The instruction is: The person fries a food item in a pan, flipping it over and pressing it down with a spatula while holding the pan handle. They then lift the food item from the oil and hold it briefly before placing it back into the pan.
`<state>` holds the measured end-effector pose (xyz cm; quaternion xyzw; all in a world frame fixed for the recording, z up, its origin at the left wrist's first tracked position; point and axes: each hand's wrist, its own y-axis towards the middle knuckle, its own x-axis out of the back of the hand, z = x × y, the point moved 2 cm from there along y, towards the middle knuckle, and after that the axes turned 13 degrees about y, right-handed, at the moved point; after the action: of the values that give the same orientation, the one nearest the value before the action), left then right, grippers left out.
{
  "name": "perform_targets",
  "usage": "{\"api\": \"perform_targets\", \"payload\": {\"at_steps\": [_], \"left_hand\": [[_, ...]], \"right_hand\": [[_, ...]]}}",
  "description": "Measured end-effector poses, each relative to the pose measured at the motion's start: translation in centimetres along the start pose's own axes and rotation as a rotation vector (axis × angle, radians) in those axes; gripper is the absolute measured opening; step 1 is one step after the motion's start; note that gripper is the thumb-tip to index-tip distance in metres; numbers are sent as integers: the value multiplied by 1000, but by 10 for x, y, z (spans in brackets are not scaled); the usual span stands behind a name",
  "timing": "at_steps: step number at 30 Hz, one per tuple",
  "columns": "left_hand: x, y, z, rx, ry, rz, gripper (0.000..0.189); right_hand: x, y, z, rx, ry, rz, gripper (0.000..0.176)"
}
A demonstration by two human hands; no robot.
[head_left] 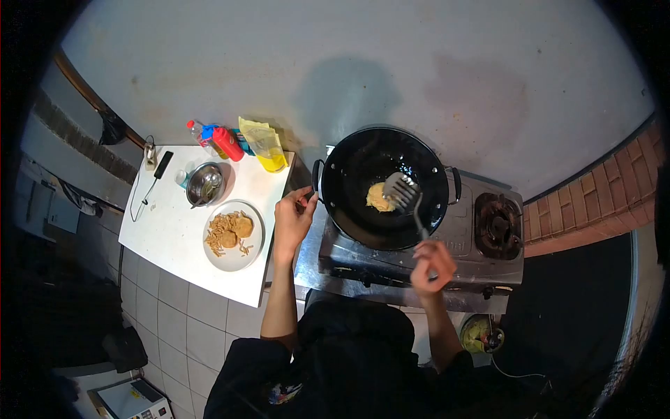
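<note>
A black two-handled wok (377, 227) sits on the stove, its inside shiny with oil. One round, pale golden patty (379, 198) lies near the middle of it. My left hand (294, 218) is closed at the wok's left handle (317, 177), thumb and fingers pinching its lower end. In my right hand (433, 268), fingers wrapped round the handle, is a metal slotted spatula (403, 193). Its slotted head is over the wok, right beside the patty and overlapping its right edge in this view.
Left of the stove (460, 230), a white table (174, 244) holds a plate (229, 265) of browned patties and strips, a steel bowl (204, 184), a red squeeze bottle (227, 144) and a yellow pouch (266, 148). A bare burner (498, 225) is at the right, near a brick ledge (586, 213).
</note>
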<state>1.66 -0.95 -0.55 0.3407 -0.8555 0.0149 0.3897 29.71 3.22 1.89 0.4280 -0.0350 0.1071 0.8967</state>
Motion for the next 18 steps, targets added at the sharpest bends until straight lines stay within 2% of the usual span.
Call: {"api": "perform_targets", "payload": {"at_steps": [2,3,6,10,12,18], "left_hand": [[1,-1,-1,15,0,8,31],[1,-1,-1,30,0,16,31],[-4,-1,4,5,-34,-35,27],[-6,-3,6,31,-22,-1,32],[-7,-3,7,16,-36,-19,31],[-3,-4,5,29,-30,-5,31]], "right_hand": [[14,18,-4,-134,-4,-106,12],[17,21,-9,-129,-5,-105,12],[22,21,-27,-419,175,-253,20],[10,22,-42,-494,228,-300,17],[5,21,-52,-566,346,-359,18],[-7,30,-58,-701,239,-235,21]]}}
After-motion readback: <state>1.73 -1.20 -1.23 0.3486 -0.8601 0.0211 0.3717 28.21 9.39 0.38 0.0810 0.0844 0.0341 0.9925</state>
